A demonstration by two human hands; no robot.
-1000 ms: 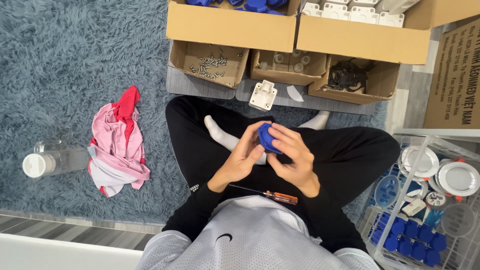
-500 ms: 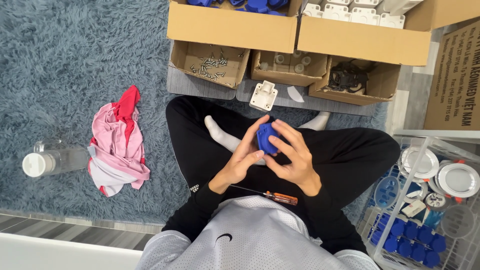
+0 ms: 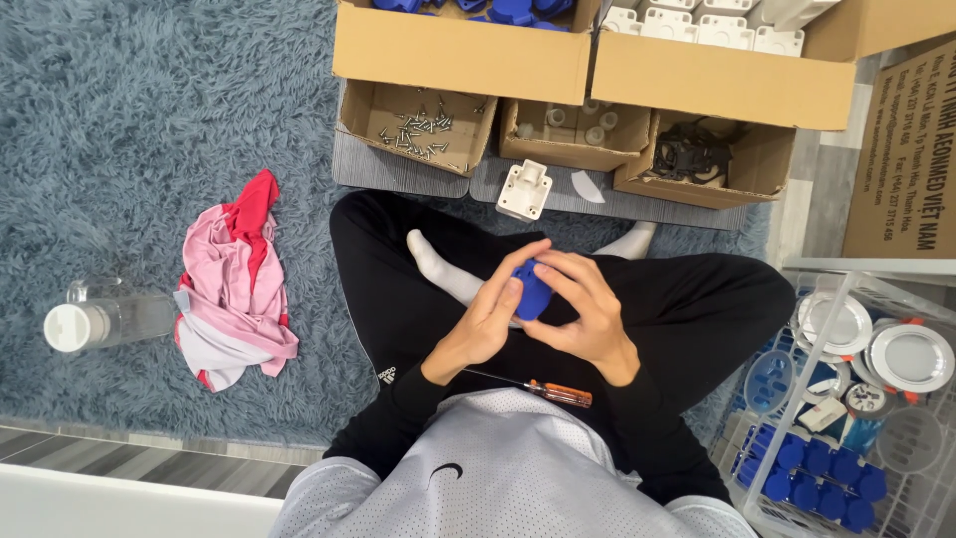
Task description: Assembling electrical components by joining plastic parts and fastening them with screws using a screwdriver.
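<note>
Both hands, left (image 3: 490, 324) and right (image 3: 588, 309), pinch the blue part (image 3: 532, 289) over the lap, seemingly fitting or turning it in assembly; next probably calls for the screwdriver (image 3: 543, 390) on the thigh

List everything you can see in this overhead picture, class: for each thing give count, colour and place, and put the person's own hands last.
blue part: one, blue, held in both hands over the lap
screwdriver: one, orange handle, on the lap
white housing: one, white, mat by the boxes
screw box: one, cardboard, holding loose screws
cloth: one, pink and red, rug at left
bottle: one, clear with white cap, lying on rug
wire basket: one, white, lower right, holding blue parts
left hand: grip on the blue part
right hand: grip on the blue part
</note>
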